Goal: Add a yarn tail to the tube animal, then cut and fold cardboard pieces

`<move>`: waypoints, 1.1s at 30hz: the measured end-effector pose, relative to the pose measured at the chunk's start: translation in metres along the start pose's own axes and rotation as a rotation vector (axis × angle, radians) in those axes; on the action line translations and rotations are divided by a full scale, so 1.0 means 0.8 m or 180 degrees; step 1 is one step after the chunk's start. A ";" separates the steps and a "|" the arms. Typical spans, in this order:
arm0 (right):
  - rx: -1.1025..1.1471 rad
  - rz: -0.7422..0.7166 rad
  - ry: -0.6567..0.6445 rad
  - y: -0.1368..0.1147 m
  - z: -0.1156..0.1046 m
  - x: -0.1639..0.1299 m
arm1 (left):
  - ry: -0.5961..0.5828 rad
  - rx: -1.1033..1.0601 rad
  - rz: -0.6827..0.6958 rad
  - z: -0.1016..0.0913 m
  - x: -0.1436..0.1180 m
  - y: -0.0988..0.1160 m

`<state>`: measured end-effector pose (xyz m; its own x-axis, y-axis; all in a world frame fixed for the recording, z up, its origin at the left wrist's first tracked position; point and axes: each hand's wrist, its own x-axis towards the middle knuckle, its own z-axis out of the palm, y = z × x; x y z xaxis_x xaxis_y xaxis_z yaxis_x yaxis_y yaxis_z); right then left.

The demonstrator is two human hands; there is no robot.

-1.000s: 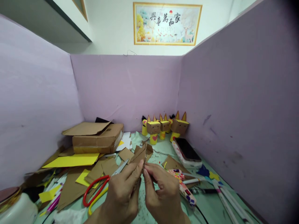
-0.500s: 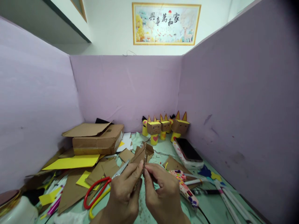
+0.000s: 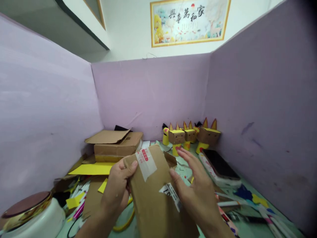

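While the left hand (image 3: 116, 188) grips a taped cardboard piece (image 3: 153, 195), the right hand (image 3: 195, 191) rests open against it.

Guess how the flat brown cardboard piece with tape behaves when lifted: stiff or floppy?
The flat brown cardboard piece is probably stiff: it stands flat with the left hand gripping one edge. Likely light. The glossy tape strip may be slippery.

A large brown cardboard sheet (image 3: 158, 198) fills the near middle, blocking the way forward. Behind it, a closed brown cardboard box (image 3: 119, 147) stands left, small cardboard-and-yellow figures (image 3: 190, 135) crowd the back, and a dark phone (image 3: 219, 163) lies right. The green bench (image 3: 184, 165) shows bare only between sheet and figures.
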<state>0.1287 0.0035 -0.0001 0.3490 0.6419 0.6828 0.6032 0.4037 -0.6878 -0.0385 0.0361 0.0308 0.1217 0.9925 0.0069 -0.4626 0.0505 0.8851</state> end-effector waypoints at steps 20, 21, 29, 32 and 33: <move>0.3365 0.2629 -0.1771 0.031 -0.013 -0.034 | -0.1470 0.0921 -0.0783 -0.011 0.007 -0.046; 0.3314 0.2658 -0.1681 0.030 -0.013 -0.033 | -0.1582 0.1006 -0.0855 -0.013 0.008 -0.042; 0.2901 0.2289 -0.1546 0.036 -0.008 -0.041 | -0.1048 0.3153 0.0714 -0.010 0.010 -0.012; 0.2496 0.1908 -0.0649 0.033 -0.004 -0.048 | -0.0104 0.3896 0.2667 -0.004 -0.009 -0.016; 0.2301 0.1796 -0.0439 0.030 -0.003 -0.050 | -0.0161 0.3913 0.3109 -0.001 -0.018 -0.020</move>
<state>0.1310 -0.0140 -0.0434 0.3384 0.9202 0.1966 -0.2402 0.2865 -0.9275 -0.0338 0.0212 0.0158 0.2539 0.5803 0.7738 0.5905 -0.7266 0.3512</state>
